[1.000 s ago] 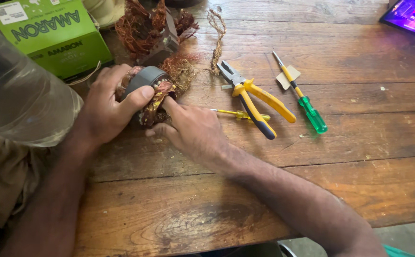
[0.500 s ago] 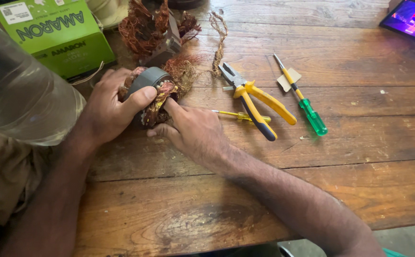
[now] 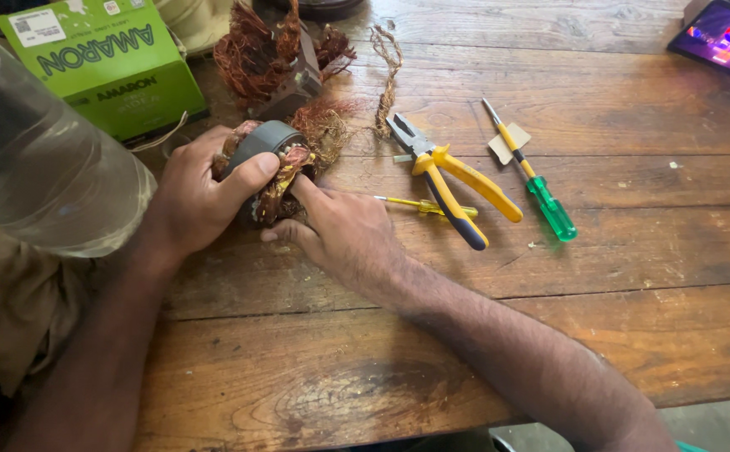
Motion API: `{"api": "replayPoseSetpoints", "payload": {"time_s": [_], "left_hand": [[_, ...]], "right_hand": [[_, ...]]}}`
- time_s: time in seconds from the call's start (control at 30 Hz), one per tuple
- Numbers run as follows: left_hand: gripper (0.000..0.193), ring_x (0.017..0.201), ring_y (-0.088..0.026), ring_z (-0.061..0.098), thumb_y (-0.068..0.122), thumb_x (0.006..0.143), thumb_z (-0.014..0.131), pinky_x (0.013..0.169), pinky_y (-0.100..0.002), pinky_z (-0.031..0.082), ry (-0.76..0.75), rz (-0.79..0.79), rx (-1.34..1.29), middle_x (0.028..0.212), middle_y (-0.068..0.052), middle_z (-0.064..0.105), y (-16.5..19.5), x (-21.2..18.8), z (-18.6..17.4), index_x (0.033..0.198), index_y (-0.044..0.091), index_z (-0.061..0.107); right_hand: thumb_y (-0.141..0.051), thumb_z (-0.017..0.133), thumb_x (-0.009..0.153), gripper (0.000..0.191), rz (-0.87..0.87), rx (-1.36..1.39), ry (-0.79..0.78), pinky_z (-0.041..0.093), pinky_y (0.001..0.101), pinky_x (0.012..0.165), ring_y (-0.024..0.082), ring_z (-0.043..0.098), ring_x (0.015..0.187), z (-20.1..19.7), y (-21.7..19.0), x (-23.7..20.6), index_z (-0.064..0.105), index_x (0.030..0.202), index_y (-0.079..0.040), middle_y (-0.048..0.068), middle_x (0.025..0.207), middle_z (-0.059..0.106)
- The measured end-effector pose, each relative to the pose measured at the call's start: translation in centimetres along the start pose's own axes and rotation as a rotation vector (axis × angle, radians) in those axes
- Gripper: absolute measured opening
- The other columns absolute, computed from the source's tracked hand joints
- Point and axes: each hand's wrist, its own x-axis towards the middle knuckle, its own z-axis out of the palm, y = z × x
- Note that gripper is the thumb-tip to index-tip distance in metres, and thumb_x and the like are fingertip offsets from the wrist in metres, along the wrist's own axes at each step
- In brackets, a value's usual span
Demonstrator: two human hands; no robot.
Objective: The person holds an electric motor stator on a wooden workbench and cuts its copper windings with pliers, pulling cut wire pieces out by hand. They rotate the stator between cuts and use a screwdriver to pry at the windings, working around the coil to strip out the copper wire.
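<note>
My left hand [image 3: 202,197] grips a small grey motor stator [image 3: 258,146] with brown copper windings, thumb pressed over its top. My right hand [image 3: 344,234] rests on the wooden table [image 3: 482,335] just right of it, fingertips touching the winding at the stator's right end. A second stator [image 3: 277,59] with frayed copper wire lies behind it, with a loose tuft of copper wire [image 3: 327,125] beside the held one.
Yellow-handled pliers [image 3: 453,180], a thin yellow screwdriver [image 3: 419,203] and a green-handled screwdriver [image 3: 537,180] lie to the right. A green cardboard box [image 3: 105,67] sits far left, a clear plastic bottle [image 3: 30,176] near left, a lit phone [image 3: 729,38] far right.
Both hands and the stator stay in place; the fingers of my right hand shift slightly on the winding.
</note>
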Motion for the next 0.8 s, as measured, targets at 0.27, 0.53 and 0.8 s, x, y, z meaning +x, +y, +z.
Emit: {"api": "replayPoseSetpoints", "payload": {"time_s": [0.27,0.53,0.8], "left_hand": [[0.056,0.082,-0.021,0.070,0.055,0.090,0.059,0.075,-0.037,0.053,0.023,-0.033,-0.005,0.088,-0.011,0.074,0.5,-0.2,0.2,0.112,0.005,0.070],[0.056,0.087,-0.022,0.070,0.053,0.089,0.059,0.078,-0.038,0.053,0.018,-0.041,-0.012,0.094,-0.012,0.074,0.6,-0.2,0.1,0.115,0.005,0.070],[0.052,0.115,-0.030,0.060,0.047,0.097,0.059,0.102,-0.041,0.044,0.032,0.167,-0.025,0.121,-0.015,0.071,-0.3,0.2,0.5,0.122,0.003,0.072]], "right_hand": [[-0.054,0.065,0.093,0.061,0.026,-0.012,-0.074,0.056,0.0484,0.075,0.034,0.074,0.082,0.0,0.1,0.3,0.053,0.126,-0.004,0.015,0.078,0.071],[-0.052,0.065,0.094,0.055,-0.007,0.007,-0.031,0.055,0.0497,0.075,0.036,0.073,0.084,0.0,0.3,0.1,0.055,0.122,-0.004,0.016,0.082,0.071],[-0.050,0.064,0.095,0.051,-0.002,-0.001,-0.024,0.054,0.0507,0.076,0.037,0.071,0.088,-0.1,0.3,0.0,0.057,0.121,-0.007,0.017,0.088,0.071]]}}
